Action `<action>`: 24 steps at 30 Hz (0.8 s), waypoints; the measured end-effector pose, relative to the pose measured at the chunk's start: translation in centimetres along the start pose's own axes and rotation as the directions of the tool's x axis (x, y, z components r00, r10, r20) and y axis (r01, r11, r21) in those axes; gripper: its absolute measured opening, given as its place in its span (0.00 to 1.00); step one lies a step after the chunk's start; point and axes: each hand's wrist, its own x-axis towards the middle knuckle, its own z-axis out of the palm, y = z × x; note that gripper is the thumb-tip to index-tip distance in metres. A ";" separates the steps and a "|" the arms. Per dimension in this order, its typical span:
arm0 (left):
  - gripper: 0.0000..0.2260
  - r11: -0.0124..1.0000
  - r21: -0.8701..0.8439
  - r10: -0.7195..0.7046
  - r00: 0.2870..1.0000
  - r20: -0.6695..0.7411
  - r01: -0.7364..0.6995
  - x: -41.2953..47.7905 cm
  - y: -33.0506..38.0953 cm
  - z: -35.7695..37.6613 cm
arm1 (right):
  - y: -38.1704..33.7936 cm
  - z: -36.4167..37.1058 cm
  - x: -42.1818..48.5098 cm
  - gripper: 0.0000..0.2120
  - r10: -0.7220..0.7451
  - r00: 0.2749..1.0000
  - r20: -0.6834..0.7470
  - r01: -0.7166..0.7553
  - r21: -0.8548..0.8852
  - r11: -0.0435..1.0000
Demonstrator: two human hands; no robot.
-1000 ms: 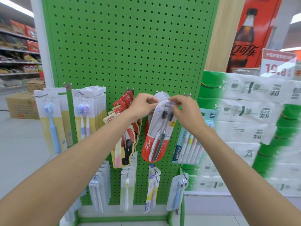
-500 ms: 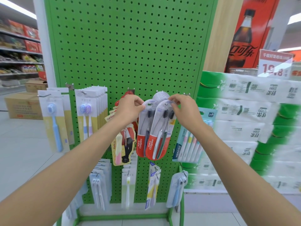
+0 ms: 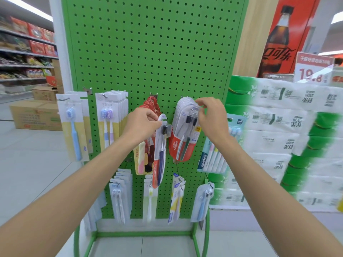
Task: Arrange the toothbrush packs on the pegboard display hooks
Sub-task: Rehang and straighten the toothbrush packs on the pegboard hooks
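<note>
The tall green perforated metal pegboard [image 3: 148, 52] stands in front of me with the person's two bare arms reaching up to its middle row. The left hand [image 3: 143, 121] has its fingers and thumb curled in a pinch on the top of a single red-and-clear plastic toothbrush pack [image 3: 160, 154]. That pack hangs straight down from the pinch, turned nearly edge-on, in front of a bunch of red cartoon-printed card packs [image 3: 146, 151] hanging on the board. Just to its right hangs a thick stack of matching red-and-clear blister packs [image 3: 182, 138]. The right hand [image 3: 209, 115] is at the top of this stack, fingertips curled and nipping the clear upper edge of the front pack. The held pack and the stack sit close together, with a narrow strip of green showing between them. Further left hang a white-and-yellow card with one blue toothbrush [image 3: 73, 127] and a row of white cards with twin pastel brushes [image 3: 111, 123]. To the right, a teal multi-pack of pastel-handled brushes [image 3: 213, 154] hangs beside a wall of green-and-white wrapped tissue rolls [image 3: 278, 136].
</note>
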 end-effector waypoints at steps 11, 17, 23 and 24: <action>0.04 0.982 -0.155 -0.087 0.989 0.121 0.106 -5.5 -6.6 0.6 | -5.2 5.9 -12.4 0.20 0.251 0.899 0.359 -0.418 0.529 0.738; 0.04 0.946 -0.281 -0.111 0.977 0.181 0.160 -8.1 -10.2 2.6 | -4.3 8.2 -15.5 0.12 0.280 0.829 0.483 -0.538 0.555 0.635; 0.06 0.927 -0.313 -0.133 0.961 0.242 0.207 -9.4 -11.2 4.0 | -3.2 8.5 -16.6 0.11 0.345 0.779 0.524 -0.620 0.560 0.549; 0.07 0.925 -0.303 -0.150 0.952 0.266 0.231 -9.8 -11.4 4.1 | -3.1 8.4 -16.8 0.11 0.357 0.761 0.541 -0.643 0.557 0.526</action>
